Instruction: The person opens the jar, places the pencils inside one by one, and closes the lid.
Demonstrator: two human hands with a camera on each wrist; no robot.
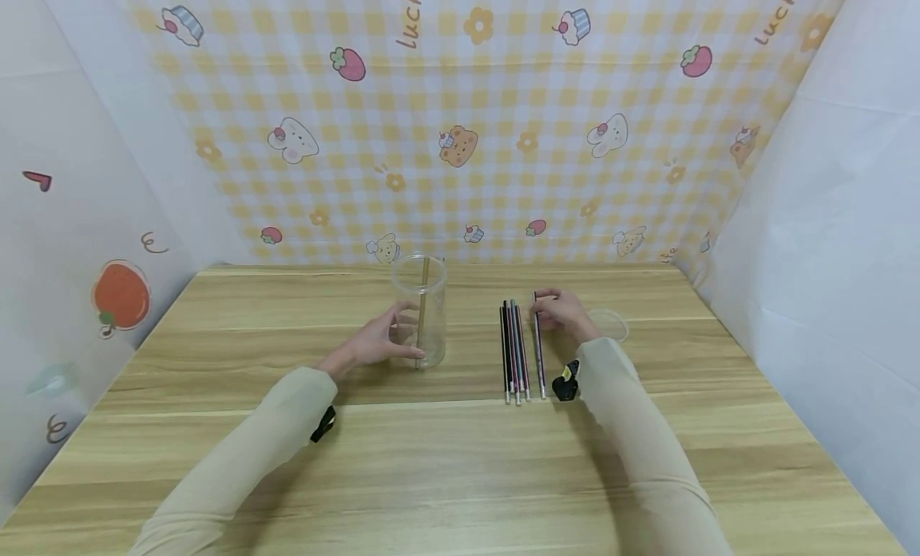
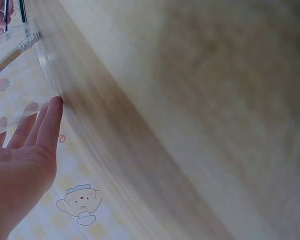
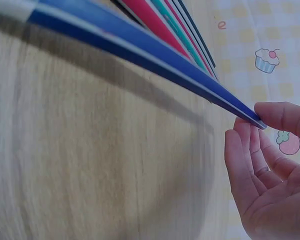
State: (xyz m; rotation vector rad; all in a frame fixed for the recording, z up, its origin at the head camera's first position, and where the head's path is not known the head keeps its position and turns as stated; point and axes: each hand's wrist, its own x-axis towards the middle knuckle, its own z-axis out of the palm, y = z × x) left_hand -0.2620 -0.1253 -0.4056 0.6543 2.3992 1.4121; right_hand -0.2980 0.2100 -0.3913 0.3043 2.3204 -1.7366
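A tall clear plastic cup (image 1: pixel 435 324) stands upright left of the table's middle, one yellowish pencil (image 1: pixel 422 308) inside it with its ferrule end down. My left hand (image 1: pixel 377 338) holds the cup from the left, thumb at the near side and fingers behind, seen partly through the wall. To the right, my right hand (image 1: pixel 563 312) pinches the far end of a dark blue pencil (image 3: pixel 140 50) between thumb and fingertips. That end is raised off the table, judging by its shadow. Beside it lies a row of several pencils (image 1: pixel 513 352), eraser ends toward me.
A clear round lid (image 1: pixel 609 325) lies on the wooden table (image 1: pixel 431 476), just behind the right wrist. A checked cloth backdrop (image 1: pixel 460 101) rises along the table's far edge, and pale sheets (image 1: pixel 812 220) hang at both sides.
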